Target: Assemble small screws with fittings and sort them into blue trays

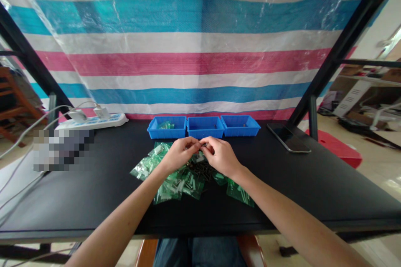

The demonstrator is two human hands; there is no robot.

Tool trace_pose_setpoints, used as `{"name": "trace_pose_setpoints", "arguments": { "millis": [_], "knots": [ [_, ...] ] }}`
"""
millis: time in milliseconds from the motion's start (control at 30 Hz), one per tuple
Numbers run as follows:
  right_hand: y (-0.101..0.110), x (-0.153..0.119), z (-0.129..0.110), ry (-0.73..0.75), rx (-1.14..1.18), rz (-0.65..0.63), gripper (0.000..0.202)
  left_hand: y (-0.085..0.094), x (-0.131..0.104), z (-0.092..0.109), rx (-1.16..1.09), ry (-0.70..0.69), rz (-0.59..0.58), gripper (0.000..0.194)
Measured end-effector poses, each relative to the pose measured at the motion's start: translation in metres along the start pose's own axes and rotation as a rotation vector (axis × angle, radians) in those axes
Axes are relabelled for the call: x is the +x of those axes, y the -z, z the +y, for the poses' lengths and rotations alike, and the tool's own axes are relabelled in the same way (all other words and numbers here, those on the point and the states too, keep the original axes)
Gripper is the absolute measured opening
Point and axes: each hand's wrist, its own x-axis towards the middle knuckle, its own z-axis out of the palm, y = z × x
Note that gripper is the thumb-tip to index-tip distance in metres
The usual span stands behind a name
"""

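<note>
My left hand (181, 152) and my right hand (220, 154) meet over the middle of the table, fingertips pinched together. Between the right fingertips shows a small dark metal piece, perhaps a screw; what the left fingers pinch is hidden. Right below them lies a pile of dark screws (203, 172). Green plastic bags (171, 185) with screws and white pieces inside spread out to the left and under my left hand. Another green bag (239, 192) rests beneath my right wrist.
Behind my hands stand three blue bins: a left bin (156, 133) with a green bag inside, a middle bin (200, 132), and a right bin (241, 132), both holding small pieces. A phone (288, 137) lies right; a power strip (115, 121) with cables sits left.
</note>
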Motion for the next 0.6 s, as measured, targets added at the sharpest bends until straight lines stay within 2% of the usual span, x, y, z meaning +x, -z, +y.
{"name": "trace_pose_setpoints", "arguments": {
  "millis": [200,600],
  "knots": [
    [-0.0005,-0.0005,-0.0002,-0.005,0.012,-0.004,0.012,-0.0007,-0.0012,0.0026,0.078,0.002,-0.002,0.034],
    [-0.0016,-0.0003,0.0016,-0.002,0.038,0.007,0.011,-0.0067,-0.0015,0.0033,0.040,-0.011,0.012,0.033]
  ]
}}
